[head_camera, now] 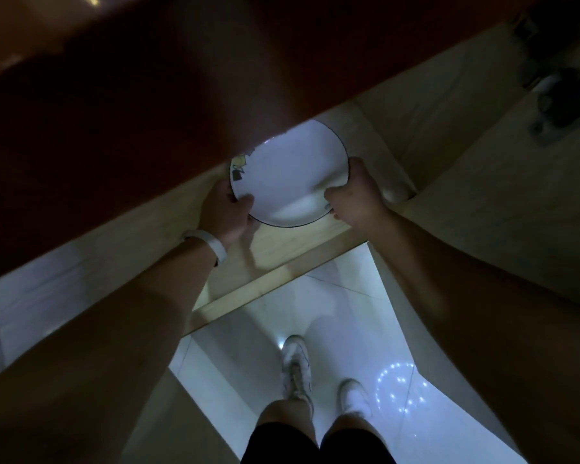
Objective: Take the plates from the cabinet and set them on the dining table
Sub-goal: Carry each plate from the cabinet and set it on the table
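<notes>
Gripping, with curled left hand and curled right hand, opposite edges of a round white ceramic plate with thin dark rim, over the pale wooden cabinet shelf.

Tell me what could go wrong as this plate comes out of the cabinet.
1. The plate has its far edge under the dark overhang; lifting early could knock the rim against it.
2. The left hand and right hand grip only the rim at opposite sides; a slip would likely drop it on the shelf edge or the tiled floor by the shoes.
</notes>
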The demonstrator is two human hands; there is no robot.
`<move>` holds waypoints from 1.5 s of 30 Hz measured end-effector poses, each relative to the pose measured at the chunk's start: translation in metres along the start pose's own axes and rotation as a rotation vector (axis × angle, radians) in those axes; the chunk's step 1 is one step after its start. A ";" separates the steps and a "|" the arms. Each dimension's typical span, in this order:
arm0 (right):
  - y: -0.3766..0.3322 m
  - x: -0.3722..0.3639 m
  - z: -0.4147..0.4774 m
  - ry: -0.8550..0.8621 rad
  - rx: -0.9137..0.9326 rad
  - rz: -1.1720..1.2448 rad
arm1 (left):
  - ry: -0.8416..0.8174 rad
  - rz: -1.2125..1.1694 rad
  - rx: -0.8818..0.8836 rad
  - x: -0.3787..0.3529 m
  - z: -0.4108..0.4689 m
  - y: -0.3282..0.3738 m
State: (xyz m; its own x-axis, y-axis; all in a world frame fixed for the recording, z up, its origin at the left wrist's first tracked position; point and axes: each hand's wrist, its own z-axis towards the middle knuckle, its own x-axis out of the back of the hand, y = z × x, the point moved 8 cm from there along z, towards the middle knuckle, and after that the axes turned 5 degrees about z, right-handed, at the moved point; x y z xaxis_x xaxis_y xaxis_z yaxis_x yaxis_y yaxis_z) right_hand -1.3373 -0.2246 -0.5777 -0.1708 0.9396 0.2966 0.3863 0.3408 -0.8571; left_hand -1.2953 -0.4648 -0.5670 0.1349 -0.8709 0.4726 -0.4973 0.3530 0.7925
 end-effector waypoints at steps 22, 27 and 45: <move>0.002 0.070 -0.188 0.053 -0.075 0.227 | -0.005 -0.197 0.131 0.003 -0.186 0.026; -0.029 0.090 -0.246 0.020 -0.085 0.294 | 0.032 -0.226 0.136 0.019 -0.252 0.057; -0.192 0.166 -0.405 0.033 0.113 0.189 | -0.050 -0.416 -0.039 0.115 -0.378 0.206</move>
State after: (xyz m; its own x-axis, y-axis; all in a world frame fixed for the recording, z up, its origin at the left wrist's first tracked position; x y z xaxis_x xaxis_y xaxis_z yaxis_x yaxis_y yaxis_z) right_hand -1.0724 -0.1210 -0.1932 -0.0746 0.9877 0.1378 0.3043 0.1541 -0.9400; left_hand -1.0578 -0.3625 -0.2039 0.2753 -0.9570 0.0911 -0.3761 -0.0200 0.9264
